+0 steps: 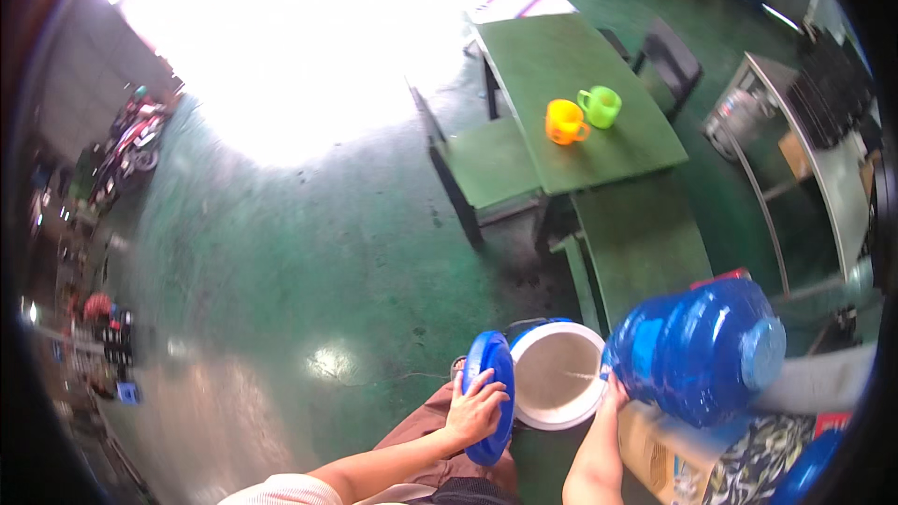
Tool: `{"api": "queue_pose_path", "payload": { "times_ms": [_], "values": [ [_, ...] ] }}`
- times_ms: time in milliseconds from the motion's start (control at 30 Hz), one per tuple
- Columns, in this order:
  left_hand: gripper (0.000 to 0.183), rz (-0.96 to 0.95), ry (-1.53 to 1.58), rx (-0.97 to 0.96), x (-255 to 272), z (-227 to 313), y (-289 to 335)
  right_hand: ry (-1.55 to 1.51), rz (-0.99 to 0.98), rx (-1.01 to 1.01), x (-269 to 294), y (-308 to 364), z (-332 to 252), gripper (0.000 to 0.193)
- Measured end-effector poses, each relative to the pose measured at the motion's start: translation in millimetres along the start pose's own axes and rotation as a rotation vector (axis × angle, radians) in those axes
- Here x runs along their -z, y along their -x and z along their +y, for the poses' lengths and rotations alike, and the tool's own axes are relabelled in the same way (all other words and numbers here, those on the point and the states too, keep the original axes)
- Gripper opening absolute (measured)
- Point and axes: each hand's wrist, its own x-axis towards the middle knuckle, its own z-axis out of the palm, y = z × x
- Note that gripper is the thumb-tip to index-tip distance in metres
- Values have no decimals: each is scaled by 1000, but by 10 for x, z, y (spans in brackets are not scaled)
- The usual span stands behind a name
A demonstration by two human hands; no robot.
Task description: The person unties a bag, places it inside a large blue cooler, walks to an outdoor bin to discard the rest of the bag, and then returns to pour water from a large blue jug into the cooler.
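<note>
A round blue lid [501,383] stands on edge in front of my legs, and my left hand [475,407] grips it with the fingers spread over its face. Just right of it is an uncovered bucket [526,411] with a white rim and pale inside. A large translucent blue water jug [697,346] lies on its side to the right, its narrow end toward the bucket. My right hand [614,391] is closed at that narrow end, beside the bucket's rim; the exact grip is partly hidden. From there a thin pale streak [582,375] runs into the bucket.
Ahead is a green table [599,145] carrying an orange mug [564,122] and a green mug [603,108]. Green benches [491,164] and a dark chair [669,65] surround it. A metal-framed stand [781,168] is at right, cardboard [650,449] below the jug, motorbikes [131,145] far left.
</note>
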Motion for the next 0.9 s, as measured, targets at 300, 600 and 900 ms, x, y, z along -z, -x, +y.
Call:
{"api": "queue_pose_path", "payload": {
  "times_ms": [300,600,900],
  "values": [
    [16,56,37,52,12,-18,165,-94,-44,-104,-87,-47,-9,28],
    [16,94,47,54,-47,-12,117,-23,-59,-64,-43,-112,-29,31],
    [14,111,29,45,-35,-18,117,-157,-27,-439,-95,233,-514,26]
  ]
}}
